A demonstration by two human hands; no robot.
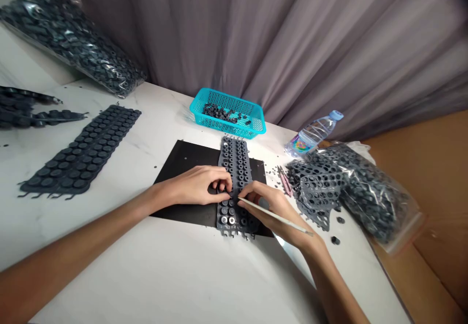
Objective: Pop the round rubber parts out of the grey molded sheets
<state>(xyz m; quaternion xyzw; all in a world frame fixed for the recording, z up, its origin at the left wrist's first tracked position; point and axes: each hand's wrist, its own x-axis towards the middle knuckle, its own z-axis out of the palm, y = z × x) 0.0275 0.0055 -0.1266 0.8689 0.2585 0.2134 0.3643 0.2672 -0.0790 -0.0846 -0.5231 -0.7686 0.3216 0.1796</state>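
A dark grey rubber-like strip (236,154) with rows of round studs and holes lies lengthwise on a black mat (190,161). My left hand (199,185) rests over the strip's left side. Its thumb and fingertips are pinched together at a stud row; whatever they grip is hidden. From the right, my right hand (272,206) holds a thin pale stick-like tool (288,222) like a pencil. The tool's tip end is at the strip, close to my left fingertips. Several studs near the strip's front end look shiny, others dark.
Behind the mat stands a turquoise basket (228,101) with small black pieces. A studded strip (82,153) lies left. At right are pink-handled snips (285,183), perforated sheets (321,187), a water bottle (314,133) and a bag of black pieces (376,197). Another filled bag (73,41) leans back left.
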